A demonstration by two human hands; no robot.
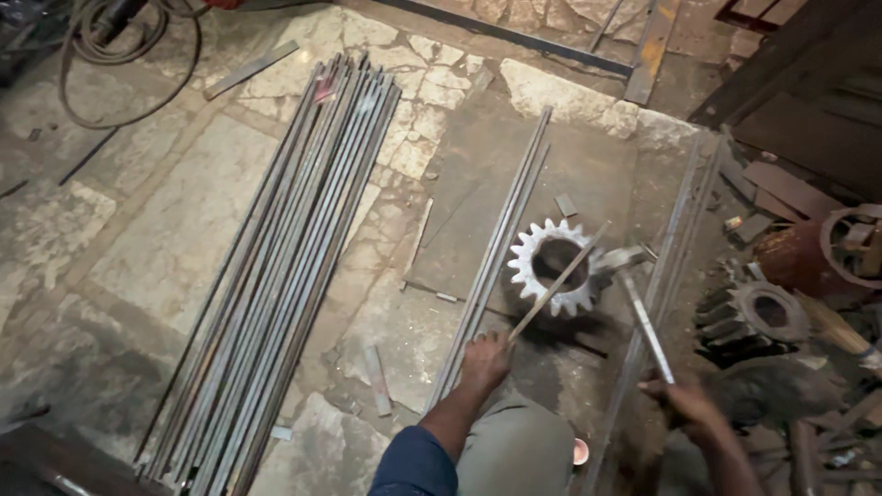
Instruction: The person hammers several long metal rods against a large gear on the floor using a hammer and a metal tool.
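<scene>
Presently, the left hand (484,360) is closed around the near end of a thin metal rod (556,283), which slants up and to the right so that its far part lies across the top of a pale toothed gear (551,267) resting on the floor. The right hand (691,401) is gripped shut on the handle of a hammer (640,303); the hammer's head sits just right of the gear, close to the rod's far end, though motion blur prevents saying whether it touches.

Left of the gear, a pair of long steel bars (501,248) runs from near the left hand away toward the far wall. Further left, well apart, a large bundle of long steel rods (294,248) lies on the stone floor (175,230). Right of the hammer, another long bar (666,266) lies lengthwise. At the right edge sits a darker gear (753,317) among scrap pieces. A coiled hose (110,64) lies at the far left. The person's blue sleeve (413,464) and grey trouser knee (514,455) occupy the near edge.
</scene>
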